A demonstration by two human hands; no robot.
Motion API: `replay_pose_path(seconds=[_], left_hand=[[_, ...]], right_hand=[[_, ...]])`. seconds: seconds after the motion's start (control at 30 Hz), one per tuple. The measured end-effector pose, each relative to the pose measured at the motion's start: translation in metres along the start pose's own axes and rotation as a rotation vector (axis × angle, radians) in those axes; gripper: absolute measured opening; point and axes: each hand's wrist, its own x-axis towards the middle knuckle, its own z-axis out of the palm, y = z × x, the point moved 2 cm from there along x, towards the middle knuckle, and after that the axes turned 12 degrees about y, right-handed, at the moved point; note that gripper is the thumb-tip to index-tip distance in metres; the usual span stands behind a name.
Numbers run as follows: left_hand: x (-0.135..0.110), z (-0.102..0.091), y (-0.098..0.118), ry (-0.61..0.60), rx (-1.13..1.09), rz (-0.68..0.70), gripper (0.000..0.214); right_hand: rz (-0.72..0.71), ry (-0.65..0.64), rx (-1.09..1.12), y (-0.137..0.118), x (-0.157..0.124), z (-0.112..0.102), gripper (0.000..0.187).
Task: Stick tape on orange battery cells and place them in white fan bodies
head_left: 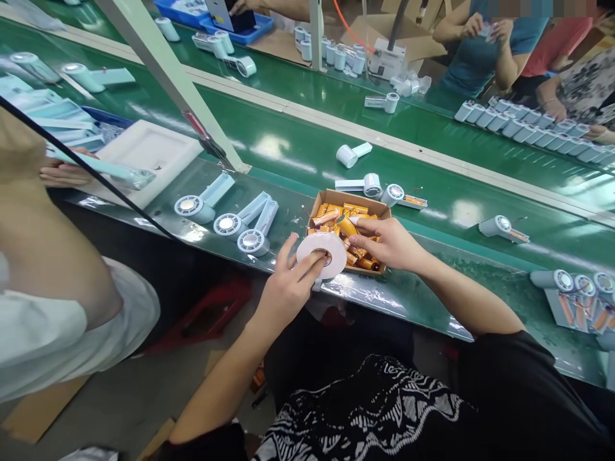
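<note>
My left hand (293,275) holds a roll of white tape (331,246), with fingers through its core. Just behind the roll stands a small cardboard box (390,214) full of orange battery cells (354,209) with thin wires. Over the box, my right hand (391,242) pinches one orange battery (346,225) between thumb and fingers. Left of the box lie several light-blue handheld fan bodies (253,242) with open handles. Beyond the box, another fan body (394,194) has an orange battery in its handle.
A green conveyor (288,137) runs behind the bench, carrying scattered fan parts. A slanted metal post (168,77) rises at the left, near a white tray (148,150) and a co-worker's hand (67,169). Fan units (562,282) crowd the right end; other people work across.
</note>
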Motion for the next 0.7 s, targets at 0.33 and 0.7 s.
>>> replay_pose_path(seconds=[0.33,0.7], left_hand=[[0.001,-0.001,0.001,-0.039,0.020,0.029,0.047],[0.016,-0.001,-0.002,-0.064,0.105,0.119,0.031]], right_hand=[[-0.048,-0.057,-0.046,0.003,-0.002,0.005,0.036],[-0.001,-0.198,-0.071,0.014,0.006,-0.001,0.033]])
